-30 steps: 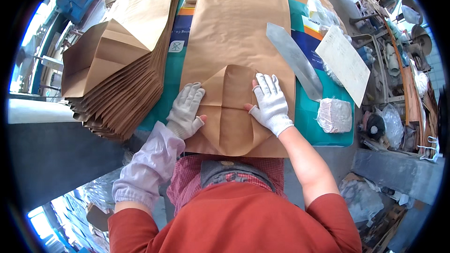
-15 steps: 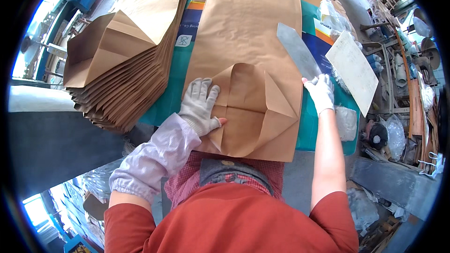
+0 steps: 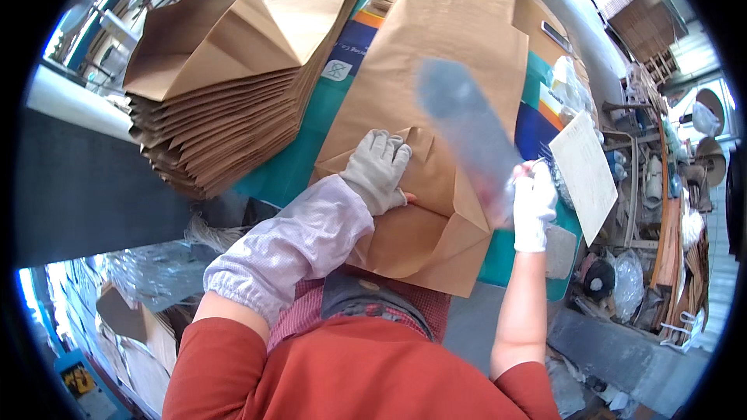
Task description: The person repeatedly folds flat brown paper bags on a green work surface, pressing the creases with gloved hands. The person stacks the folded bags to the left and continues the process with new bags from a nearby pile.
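Note:
A large brown paper bag [image 3: 459, 54] lies lengthwise in front of me, its near end opened out into a folded diamond shape. My left hand [image 3: 377, 171], in a pale glove, rests on the left part of that folded end with its fingers stretched out. To the right of the bag, my gloved right hand [image 3: 534, 202] is closed on the near end of a long flat metal plate [image 3: 463, 120] with an angled tip. Motion smears the plate, which slants over the right side of the bag; whether it touches the paper I cannot tell.
A thick stack of similar paper bags [image 3: 226, 128] stands on the left of the green table cover [image 3: 272, 175]. On the right are a pale rectangular board [image 3: 585, 179], clear plastic wrapping [image 3: 570, 84] and a phone [image 3: 556, 36]. Clutter [image 3: 622, 280] lies beyond the table's right side.
My right hand has swung the metal plate from the bag's right edge leftward over the paper. My left hand now lies further over the fold, whose upper flap is pressed lower. The view has turned.

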Demonstrator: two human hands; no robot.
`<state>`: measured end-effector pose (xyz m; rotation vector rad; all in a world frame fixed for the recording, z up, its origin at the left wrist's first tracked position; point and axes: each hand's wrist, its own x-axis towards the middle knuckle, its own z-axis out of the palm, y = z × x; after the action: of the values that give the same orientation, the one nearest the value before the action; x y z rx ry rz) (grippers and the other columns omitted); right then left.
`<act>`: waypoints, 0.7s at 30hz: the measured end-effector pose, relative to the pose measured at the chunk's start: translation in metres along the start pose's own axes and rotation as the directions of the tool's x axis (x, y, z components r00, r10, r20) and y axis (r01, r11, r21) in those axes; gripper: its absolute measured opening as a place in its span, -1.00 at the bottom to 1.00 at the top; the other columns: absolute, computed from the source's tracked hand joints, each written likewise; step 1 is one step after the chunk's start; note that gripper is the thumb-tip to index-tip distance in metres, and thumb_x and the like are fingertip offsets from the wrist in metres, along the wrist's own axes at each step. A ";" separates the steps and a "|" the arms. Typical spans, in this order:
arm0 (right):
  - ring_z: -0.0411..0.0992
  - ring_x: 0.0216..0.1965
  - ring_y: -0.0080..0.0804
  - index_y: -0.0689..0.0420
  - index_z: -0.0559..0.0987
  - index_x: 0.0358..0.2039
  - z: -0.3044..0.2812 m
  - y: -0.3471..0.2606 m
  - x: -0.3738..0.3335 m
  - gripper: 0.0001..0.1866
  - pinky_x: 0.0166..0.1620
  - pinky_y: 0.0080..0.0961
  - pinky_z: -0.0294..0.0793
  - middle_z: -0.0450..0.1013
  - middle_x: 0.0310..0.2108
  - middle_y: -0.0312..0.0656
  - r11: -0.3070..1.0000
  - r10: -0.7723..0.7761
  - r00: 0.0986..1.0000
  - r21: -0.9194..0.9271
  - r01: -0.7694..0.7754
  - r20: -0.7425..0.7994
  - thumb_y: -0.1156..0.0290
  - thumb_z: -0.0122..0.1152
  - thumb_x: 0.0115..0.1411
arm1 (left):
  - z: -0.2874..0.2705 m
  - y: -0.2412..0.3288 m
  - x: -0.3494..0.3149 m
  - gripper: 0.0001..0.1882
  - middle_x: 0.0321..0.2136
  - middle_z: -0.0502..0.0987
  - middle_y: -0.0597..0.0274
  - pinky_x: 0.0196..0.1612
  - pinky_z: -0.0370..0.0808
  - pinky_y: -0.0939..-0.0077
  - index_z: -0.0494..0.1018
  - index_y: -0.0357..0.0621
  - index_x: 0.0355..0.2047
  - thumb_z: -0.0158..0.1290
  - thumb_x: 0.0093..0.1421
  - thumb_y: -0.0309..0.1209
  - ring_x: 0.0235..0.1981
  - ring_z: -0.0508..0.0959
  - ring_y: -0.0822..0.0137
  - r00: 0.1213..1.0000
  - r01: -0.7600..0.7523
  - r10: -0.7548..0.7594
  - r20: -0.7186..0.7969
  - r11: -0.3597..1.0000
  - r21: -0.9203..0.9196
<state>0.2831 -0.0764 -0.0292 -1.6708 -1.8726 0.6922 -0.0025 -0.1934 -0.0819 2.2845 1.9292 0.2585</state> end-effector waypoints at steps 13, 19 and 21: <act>0.57 -0.33 -0.01 0.09 0.62 -0.35 0.065 0.007 -0.051 -0.86 -0.24 -0.22 0.54 0.58 -0.37 -0.05 0.947 -0.289 0.908 -0.050 0.318 0.302 0.35 0.40 0.16 | -0.016 -0.039 -0.124 -0.02 0.26 0.37 -0.16 0.39 0.29 0.00 0.35 -0.38 0.21 0.42 -0.22 -0.14 0.34 0.32 -0.16 0.979 0.053 -0.067 -0.191 0.995 -0.079; 0.58 -0.29 0.00 0.07 0.62 -0.31 0.070 0.005 -0.046 -0.84 -0.23 -0.18 0.53 0.58 -0.35 -0.05 0.948 -0.277 0.902 -0.062 0.313 0.332 0.31 0.38 0.18 | 0.008 -0.017 -0.121 -0.26 0.19 0.47 -0.03 0.22 0.44 0.06 0.48 -0.31 0.08 0.36 -0.19 -0.39 0.30 0.37 -0.06 0.964 -0.063 0.034 -0.265 0.993 -0.102; 0.58 -0.28 0.01 0.07 0.62 -0.31 0.069 0.002 -0.046 -0.84 -0.22 -0.17 0.53 0.58 -0.34 -0.06 0.943 -0.282 0.900 -0.075 0.323 0.333 0.31 0.38 0.18 | 0.008 -0.019 -0.122 -0.27 0.19 0.47 -0.02 0.21 0.44 0.06 0.48 -0.32 0.09 0.35 -0.18 -0.40 0.31 0.36 -0.06 0.966 -0.063 0.033 -0.256 0.992 -0.106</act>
<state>0.2412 -0.1235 -0.0834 -1.3517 -2.3876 0.7566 -0.0386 -0.3109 -0.0983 2.3212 1.9144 0.6806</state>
